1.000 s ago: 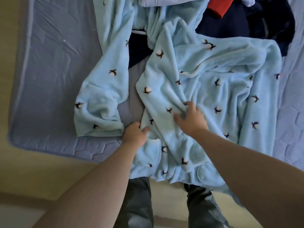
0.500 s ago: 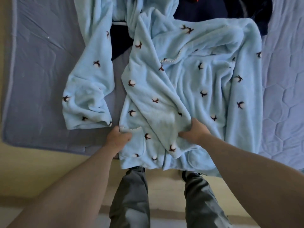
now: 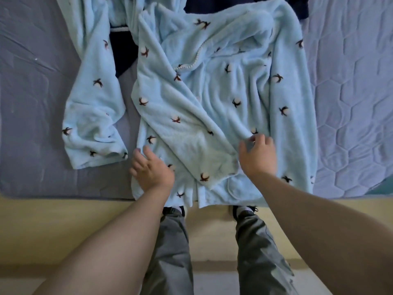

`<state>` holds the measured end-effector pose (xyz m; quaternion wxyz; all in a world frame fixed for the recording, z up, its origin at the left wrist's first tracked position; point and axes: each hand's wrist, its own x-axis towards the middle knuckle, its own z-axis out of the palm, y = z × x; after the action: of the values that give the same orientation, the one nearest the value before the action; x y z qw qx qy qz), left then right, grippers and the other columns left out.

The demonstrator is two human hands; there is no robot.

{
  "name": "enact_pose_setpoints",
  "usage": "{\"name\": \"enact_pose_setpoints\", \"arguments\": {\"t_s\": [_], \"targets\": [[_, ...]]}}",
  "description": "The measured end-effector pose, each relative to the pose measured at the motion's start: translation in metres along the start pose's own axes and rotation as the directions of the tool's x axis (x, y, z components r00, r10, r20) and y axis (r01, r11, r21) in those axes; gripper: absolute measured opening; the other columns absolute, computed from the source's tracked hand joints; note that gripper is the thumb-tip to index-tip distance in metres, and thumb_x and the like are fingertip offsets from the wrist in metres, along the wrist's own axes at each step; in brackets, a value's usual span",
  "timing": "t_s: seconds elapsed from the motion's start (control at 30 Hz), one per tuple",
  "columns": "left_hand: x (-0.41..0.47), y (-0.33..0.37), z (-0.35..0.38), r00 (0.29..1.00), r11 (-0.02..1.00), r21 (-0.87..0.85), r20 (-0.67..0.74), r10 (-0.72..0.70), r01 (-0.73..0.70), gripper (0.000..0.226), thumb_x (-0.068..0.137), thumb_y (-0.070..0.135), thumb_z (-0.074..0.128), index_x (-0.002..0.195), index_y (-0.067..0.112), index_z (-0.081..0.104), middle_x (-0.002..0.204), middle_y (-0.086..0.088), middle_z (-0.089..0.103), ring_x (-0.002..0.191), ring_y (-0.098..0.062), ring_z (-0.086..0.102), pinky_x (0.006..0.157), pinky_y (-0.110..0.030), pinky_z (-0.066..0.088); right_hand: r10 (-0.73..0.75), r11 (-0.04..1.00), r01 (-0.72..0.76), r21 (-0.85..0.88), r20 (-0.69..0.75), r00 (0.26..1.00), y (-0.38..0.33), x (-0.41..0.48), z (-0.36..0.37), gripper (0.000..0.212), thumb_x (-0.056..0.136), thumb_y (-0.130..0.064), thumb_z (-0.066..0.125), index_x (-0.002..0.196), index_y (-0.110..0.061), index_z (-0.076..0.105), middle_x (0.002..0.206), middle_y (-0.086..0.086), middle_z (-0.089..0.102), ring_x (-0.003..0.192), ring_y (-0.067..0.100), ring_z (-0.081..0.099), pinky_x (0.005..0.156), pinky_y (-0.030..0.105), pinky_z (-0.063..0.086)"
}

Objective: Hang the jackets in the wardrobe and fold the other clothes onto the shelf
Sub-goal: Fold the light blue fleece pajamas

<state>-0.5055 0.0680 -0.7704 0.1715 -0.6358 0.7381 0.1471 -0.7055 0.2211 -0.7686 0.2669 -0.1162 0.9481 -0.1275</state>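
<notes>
A light blue fleece top [image 3: 212, 99] with small dark bird prints lies spread on the bed, its hem hanging a little over the near edge. One front panel is folded diagonally across the body, and a sleeve [image 3: 93, 116] lies out to the left. My left hand [image 3: 151, 169] rests on the lower left hem with its fingers spread. My right hand [image 3: 258, 155] lies on the lower right of the folded panel, its fingertips touching a fold of fleece.
The bed has a grey-blue quilted cover [image 3: 38, 81], paler on the right [image 3: 350, 92]. Dark navy clothing [image 3: 122, 52] lies under the top at the far side. My grey-trousered legs [image 3: 170, 248] stand against the yellowish bed frame [image 3: 63, 220].
Both hands have let go of the gathered hem and now lie flatter on the fleece. My right hand moved right and up; the top sits flatter, pulled toward the near edge.
</notes>
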Motion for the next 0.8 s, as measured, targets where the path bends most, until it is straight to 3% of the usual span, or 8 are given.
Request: {"name": "enact_pose_setpoints", "arguments": {"t_s": [0.07,0.13,0.23,0.3,0.57,0.7,0.73,0.8], "targets": [[-0.012,0.031,-0.003,0.938,0.95,-0.015,-0.162,0.306,-0.312,0.062,0.073,0.005,0.067,0.132,0.008,0.049,0.142,-0.019,0.044,0.123,-0.041,0.046,0.097,-0.048,0.036,0.033,0.988,-0.061,-0.141,-0.193,0.981,0.012,0.01,-0.015,0.029,0.087,-0.032,0.054,0.113,-0.019,0.05,0.121,0.008,0.047,0.112,0.031,0.044,0.093,0.044,0.031],[-0.02,0.063,-0.005,0.789,0.81,0.033,-0.209,0.578,-0.585,0.058,0.068,0.007,0.06,0.126,0.01,0.056,0.138,-0.015,0.05,0.119,-0.036,0.049,0.093,-0.047,0.037,0.167,0.972,-0.205,-0.117,-0.272,0.948,0.025,0.022,-0.031,0.033,0.085,-0.034,0.054,0.114,-0.02,0.048,0.123,0.008,0.043,0.116,0.029,0.039,0.094,0.045,0.024],[-0.026,0.103,-0.005,0.536,0.525,0.162,0.026,0.844,-0.835,0.062,0.066,0.025,0.065,0.127,0.017,0.057,0.143,-0.005,0.048,0.131,-0.028,0.042,0.101,-0.044,0.031,0.387,0.92,-0.386,0.063,-0.29,0.875,0.044,0.04,-0.051,0.049,0.084,-0.049,0.051,0.123,-0.021,0.048,0.134,0.008,0.044,0.128,0.029,0.037,0.101,0.048,0.024],[-0.027,0.119,0.001,0.467,0.417,0.218,0.283,0.838,-0.882,0.064,0.072,0.042,0.06,0.132,0.023,0.051,0.147,-0.001,0.042,0.14,-0.024,0.03,0.109,-0.043,0.022,0.508,0.861,-0.486,0.149,-0.221,0.833,0.058,0.051,-0.06,0.057,0.088,-0.051,0.046,0.135,-0.019,0.044,0.144,0.009,0.042,0.136,0.029,0.035,0.107,0.05,0.024],[-0.043,0.135,0.017,0.486,0.26,0.431,0.579,0.655,-0.864,0.054,0.083,0.03,0.061,0.132,0.021,0.042,0.133,-0.005,0.042,0.128,-0.025,0.036,0.106,-0.038,0.029,0.661,0.716,-0.679,0.16,0.157,0.734,0.099,0.071,-0.08,0.066,0.077,-0.037,0.062,0.136,-0.014,0.044,0.143,0.015,0.041,0.134,0.035,0.036,0.111,0.051,0.033],[-0.052,0.182,0.007,0.612,0.62,0.171,0.492,0.62,-0.766,0.054,0.081,0.038,0.062,0.133,0.027,0.052,0.133,0.001,0.052,0.124,-0.023,0.048,0.103,-0.038,0.032,0.522,0.787,-0.576,0.222,0.26,0.813,0.115,0.069,-0.094,0.027,0.08,-0.029,0.068,0.099,-0.01,0.065,0.11,0.014,0.064,0.11,0.036,0.059,0.093,0.042,0.051],[-0.053,0.197,0.003,0.638,0.703,0.011,0.431,0.638,-0.711,0.048,0.083,0.037,0.062,0.13,0.027,0.055,0.131,0.003,0.056,0.121,-0.02,0.053,0.1,-0.034,0.037,0.442,0.823,-0.492,0.284,0.223,0.869,0.116,0.064,-0.097,0.013,0.08,-0.024,0.068,0.081,-0.012,0.061,0.088,0.01,0.065,0.096,0.034,0.062,0.08,0.037,0.052],[-0.056,0.23,-0.007,0.731,0.817,-0.338,0.373,0.572,-0.467,0.038,0.085,0.044,0.066,0.118,0.026,0.063,0.115,0.01,0.063,0.108,-0.014,0.061,0.088,-0.024,0.045,0.276,0.893,-0.29,0.344,0.089,0.957,0.105,0.044,-0.098,0.026,0.08,-0.017,0.064,0.064,-0.016,0.043,0.063,0.0,0.05,0.072,0.029,0.054,0.058,0.032,0.037]]}}
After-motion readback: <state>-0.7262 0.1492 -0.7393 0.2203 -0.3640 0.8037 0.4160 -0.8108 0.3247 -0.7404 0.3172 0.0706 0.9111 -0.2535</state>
